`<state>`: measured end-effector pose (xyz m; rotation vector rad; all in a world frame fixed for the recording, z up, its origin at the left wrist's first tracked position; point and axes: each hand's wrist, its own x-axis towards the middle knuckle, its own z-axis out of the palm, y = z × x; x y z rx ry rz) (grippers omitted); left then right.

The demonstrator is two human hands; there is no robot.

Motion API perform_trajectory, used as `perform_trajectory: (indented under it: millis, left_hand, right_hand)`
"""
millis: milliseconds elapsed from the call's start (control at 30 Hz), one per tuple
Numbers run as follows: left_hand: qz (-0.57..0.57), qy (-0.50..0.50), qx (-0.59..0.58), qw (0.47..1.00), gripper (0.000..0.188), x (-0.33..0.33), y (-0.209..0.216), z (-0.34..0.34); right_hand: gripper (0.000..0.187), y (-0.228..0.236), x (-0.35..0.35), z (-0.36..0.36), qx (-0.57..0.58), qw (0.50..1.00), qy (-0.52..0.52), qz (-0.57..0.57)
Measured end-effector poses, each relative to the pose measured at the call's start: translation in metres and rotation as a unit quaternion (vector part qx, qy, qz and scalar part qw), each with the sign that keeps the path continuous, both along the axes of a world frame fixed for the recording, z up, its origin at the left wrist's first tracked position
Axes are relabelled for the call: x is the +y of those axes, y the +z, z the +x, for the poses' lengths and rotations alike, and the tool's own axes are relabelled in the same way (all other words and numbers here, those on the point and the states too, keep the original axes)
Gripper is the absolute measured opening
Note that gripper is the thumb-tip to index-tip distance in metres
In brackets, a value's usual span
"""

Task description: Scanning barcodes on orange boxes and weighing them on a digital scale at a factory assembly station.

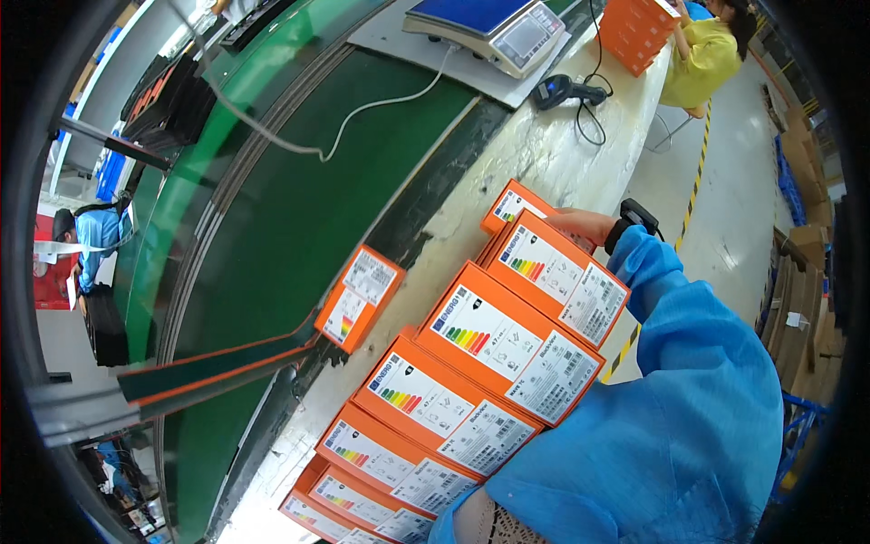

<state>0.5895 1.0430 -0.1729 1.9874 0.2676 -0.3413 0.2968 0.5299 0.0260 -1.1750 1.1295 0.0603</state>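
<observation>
My right hand (pixel 584 225), in a blue sleeve (pixel 689 363) with a black device (pixel 637 216) at the wrist, is at the far end of a packed row of orange boxes. Its fingers reach left onto a small orange box (pixel 513 205) there, with the fingertips partly hidden. Nearer boxes (pixel 507 349) stand close together, white labels with coloured bars facing up. A single orange box (pixel 360 297) lies apart at the inner edge of the worn white ledge (pixel 553 150). My left hand does not show.
Left of the ledge runs a green conveyor (pixel 299 218), crossed by a slanted guide bar (pixel 217 367). Farther off are a weighing scale (pixel 507 32), a handheld scanner (pixel 566 91) with its cable, and an orange stack (pixel 634 32) beside a person in yellow (pixel 711 59).
</observation>
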Motion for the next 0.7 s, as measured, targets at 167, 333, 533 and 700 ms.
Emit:
perform_trajectory:
  millis: [167,333,533,700]
  left_hand:
    - [-0.025,0.024,0.001,0.999,0.051,0.002,-0.008,0.001]
    - [-0.059,0.034,0.003,0.998,0.052,-0.007,-0.022,0.002]
    - [-0.067,0.077,0.015,0.995,0.053,0.026,-0.025,-0.015]
    - [-0.094,0.109,0.014,0.989,0.054,0.047,-0.022,-0.024]
  right_hand:
    - [0.056,0.011,-0.012,0.006,-0.016,0.997,0.047,-0.057]
    - [0.055,0.034,-0.016,0.012,-0.023,0.992,0.059,-0.107]
    - [0.055,0.036,-0.017,0.020,-0.040,0.993,0.066,-0.087]
    - [0.057,0.014,-0.020,0.015,-0.140,0.990,0.020,-0.030]
